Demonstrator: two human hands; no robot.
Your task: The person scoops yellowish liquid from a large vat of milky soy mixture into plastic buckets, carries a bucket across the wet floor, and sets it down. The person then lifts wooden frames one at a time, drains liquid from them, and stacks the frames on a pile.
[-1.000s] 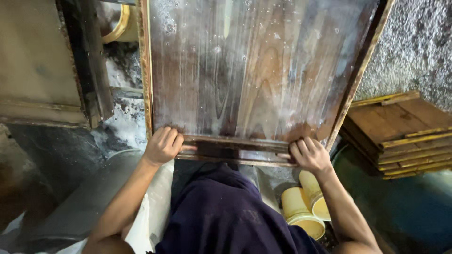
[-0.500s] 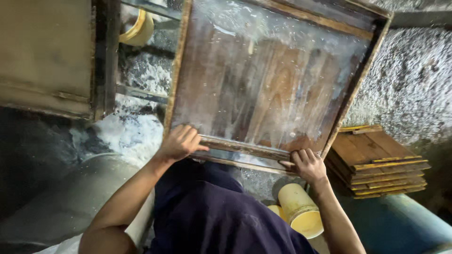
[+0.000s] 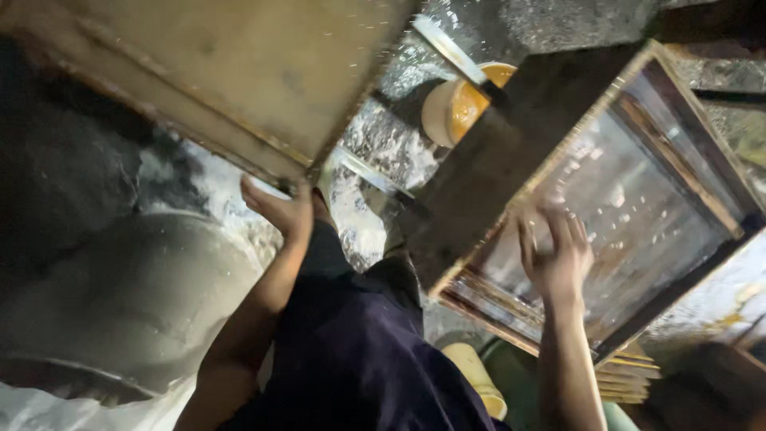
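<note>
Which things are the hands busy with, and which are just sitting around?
In use:
left hand under the tan board
right hand on the wet wooden frame

Lying about:
yellow bowl
stacked frames
yellow cup

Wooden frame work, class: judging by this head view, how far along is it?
Done: the wet wooden frame is tilted up, with droplets on it. In hand: the right hand is against that frame, and the left hand grips the edge of a wooden board. Left: neither is set down.
</note>
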